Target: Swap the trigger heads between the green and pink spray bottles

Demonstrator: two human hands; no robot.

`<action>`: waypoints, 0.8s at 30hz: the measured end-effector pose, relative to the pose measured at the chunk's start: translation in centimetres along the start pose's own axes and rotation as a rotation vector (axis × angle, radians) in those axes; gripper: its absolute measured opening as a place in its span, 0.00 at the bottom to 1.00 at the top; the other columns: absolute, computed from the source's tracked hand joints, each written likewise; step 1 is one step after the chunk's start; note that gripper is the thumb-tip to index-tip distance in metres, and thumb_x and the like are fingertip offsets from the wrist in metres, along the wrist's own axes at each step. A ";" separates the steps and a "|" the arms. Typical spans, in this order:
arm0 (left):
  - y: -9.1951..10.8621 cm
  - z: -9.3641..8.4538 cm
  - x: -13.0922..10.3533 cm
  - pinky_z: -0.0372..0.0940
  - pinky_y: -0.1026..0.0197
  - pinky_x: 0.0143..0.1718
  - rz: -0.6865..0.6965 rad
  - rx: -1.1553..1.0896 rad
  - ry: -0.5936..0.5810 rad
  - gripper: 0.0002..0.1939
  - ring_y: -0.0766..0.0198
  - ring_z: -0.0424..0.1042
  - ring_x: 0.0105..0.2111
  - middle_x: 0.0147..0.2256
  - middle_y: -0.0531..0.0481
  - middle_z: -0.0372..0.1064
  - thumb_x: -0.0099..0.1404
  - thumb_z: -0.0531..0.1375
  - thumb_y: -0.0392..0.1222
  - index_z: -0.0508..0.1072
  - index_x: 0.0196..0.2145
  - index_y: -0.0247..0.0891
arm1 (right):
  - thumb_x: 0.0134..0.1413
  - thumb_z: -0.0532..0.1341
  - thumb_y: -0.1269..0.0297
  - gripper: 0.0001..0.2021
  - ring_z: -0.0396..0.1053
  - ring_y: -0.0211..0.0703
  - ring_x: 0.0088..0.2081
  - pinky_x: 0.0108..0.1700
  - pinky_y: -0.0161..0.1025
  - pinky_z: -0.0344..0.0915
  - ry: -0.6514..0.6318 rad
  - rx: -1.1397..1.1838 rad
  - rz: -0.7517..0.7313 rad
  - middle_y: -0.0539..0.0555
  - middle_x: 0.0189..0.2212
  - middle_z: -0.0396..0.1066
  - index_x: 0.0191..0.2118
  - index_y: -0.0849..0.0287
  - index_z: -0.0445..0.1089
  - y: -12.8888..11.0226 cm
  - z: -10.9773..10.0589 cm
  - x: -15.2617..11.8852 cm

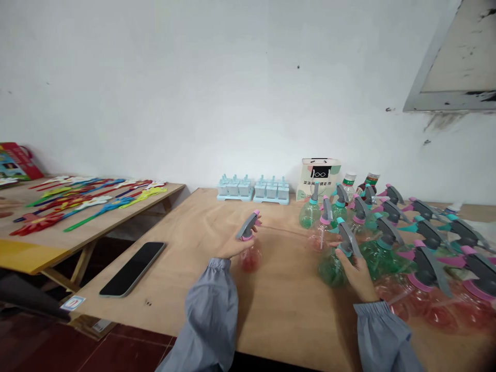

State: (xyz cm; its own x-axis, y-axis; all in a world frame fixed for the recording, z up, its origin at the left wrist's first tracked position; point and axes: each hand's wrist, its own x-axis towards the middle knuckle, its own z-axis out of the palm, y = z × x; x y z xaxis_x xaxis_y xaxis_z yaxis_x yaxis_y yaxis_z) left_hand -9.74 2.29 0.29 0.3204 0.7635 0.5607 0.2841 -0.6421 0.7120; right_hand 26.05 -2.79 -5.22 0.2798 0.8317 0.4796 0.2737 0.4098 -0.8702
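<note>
My left hand (pixel 235 248) is closed round the neck of a pink spray bottle (pixel 250 258) with a grey and pink trigger head, near the middle of the wooden table (pixel 287 320). To the right, my right hand (pixel 357 271) grips the neck of a green spray bottle (pixel 332 268) with a grey and teal head. That bottle is at the left edge of a group of several pink and green spray bottles (pixel 382 258). My fingers partly hide both necks.
A black phone (pixel 134 268) lies on the table's left side. Two light-blue popsicle moulds (pixel 234 188) and a paper bag (pixel 318 181) stand along the wall, beside capped bottles (pixel 349 183). Colourful flower-topped sticks (pixel 96 201) cover another table at left, where part of another person's hand (pixel 5 206) shows.
</note>
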 end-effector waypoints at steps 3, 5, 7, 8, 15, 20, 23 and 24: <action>0.0 0.2 -0.5 0.72 0.55 0.45 0.005 -0.005 -0.014 0.39 0.60 0.74 0.42 0.54 0.40 0.69 0.59 0.61 0.38 0.56 0.66 0.45 | 0.51 0.65 0.50 0.14 0.72 0.45 0.41 0.52 0.46 0.67 0.015 -0.025 -0.013 0.51 0.35 0.77 0.39 0.52 0.78 0.4 0.0 -0.2; 0.1 0.2 -0.7 0.71 0.55 0.46 0.001 -0.019 -0.003 0.39 0.60 0.74 0.42 0.54 0.40 0.69 0.59 0.62 0.39 0.55 0.67 0.45 | 0.51 0.64 0.51 0.14 0.72 0.44 0.39 0.51 0.45 0.67 0.022 -0.064 -0.049 0.51 0.35 0.77 0.40 0.53 0.77 0.8 -0.1 -0.3; 0.4 0.4 -0.7 0.71 0.55 0.47 -0.016 -0.055 0.000 0.38 0.60 0.75 0.41 0.54 0.40 0.69 0.59 0.63 0.40 0.57 0.66 0.45 | 0.51 0.64 0.52 0.15 0.73 0.44 0.38 0.49 0.43 0.68 0.044 -0.109 -0.098 0.51 0.34 0.77 0.41 0.54 0.77 1.4 -0.1 -0.5; 0.5 0.5 -0.7 0.70 0.55 0.47 -0.031 -0.073 0.007 0.37 0.60 0.75 0.41 0.55 0.41 0.69 0.59 0.63 0.40 0.59 0.64 0.45 | 0.51 0.64 0.51 0.16 0.73 0.44 0.38 0.48 0.43 0.69 0.059 -0.130 -0.119 0.52 0.35 0.77 0.42 0.54 0.77 1.7 -0.1 -0.6; 0.6 2.0 -0.4 0.68 0.52 0.48 -0.252 -0.377 0.234 0.26 0.56 0.75 0.39 0.44 0.45 0.75 0.53 0.68 0.49 0.72 0.49 0.41 | 0.53 0.62 0.49 0.21 0.75 0.50 0.42 0.46 0.45 0.72 0.135 -0.235 -0.201 0.56 0.40 0.78 0.47 0.57 0.75 2.8 0.0 -0.9; 0.5 3.3 -0.4 0.69 0.50 0.44 -0.407 -0.728 0.281 0.22 0.52 0.76 0.38 0.47 0.43 0.76 0.57 0.63 0.57 0.74 0.45 0.42 | 0.54 0.61 0.51 0.18 0.75 0.49 0.42 0.48 0.46 0.71 0.173 -0.258 -0.222 0.57 0.40 0.78 0.46 0.57 0.75 2.9 0.1 -1.4; 0.6 4.1 -0.6 0.69 0.51 0.43 -0.484 -0.851 0.190 0.19 0.53 0.76 0.36 0.44 0.43 0.77 0.57 0.64 0.55 0.75 0.42 0.43 | 0.54 0.61 0.53 0.18 0.75 0.48 0.41 0.47 0.45 0.71 0.208 -0.269 -0.224 0.56 0.40 0.78 0.46 0.57 0.74 2.9 0.1 -1.8; 0.6 4.3 -0.7 0.69 0.52 0.43 -0.497 -0.867 0.186 0.19 0.55 0.76 0.35 0.42 0.43 0.77 0.55 0.65 0.53 0.75 0.41 0.42 | 0.54 0.61 0.53 0.17 0.75 0.48 0.41 0.46 0.44 0.71 0.214 -0.273 -0.228 0.56 0.40 0.78 0.46 0.57 0.74 2.9 0.1 -1.8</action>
State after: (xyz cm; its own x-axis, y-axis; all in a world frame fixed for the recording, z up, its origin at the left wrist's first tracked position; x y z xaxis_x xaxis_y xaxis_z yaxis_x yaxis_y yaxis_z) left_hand -5.85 1.08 -1.44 0.1775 0.9765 0.1221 -0.4305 -0.0346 0.9019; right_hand 26.21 -3.10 -8.63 0.3606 0.6227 0.6945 0.5771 0.4360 -0.6906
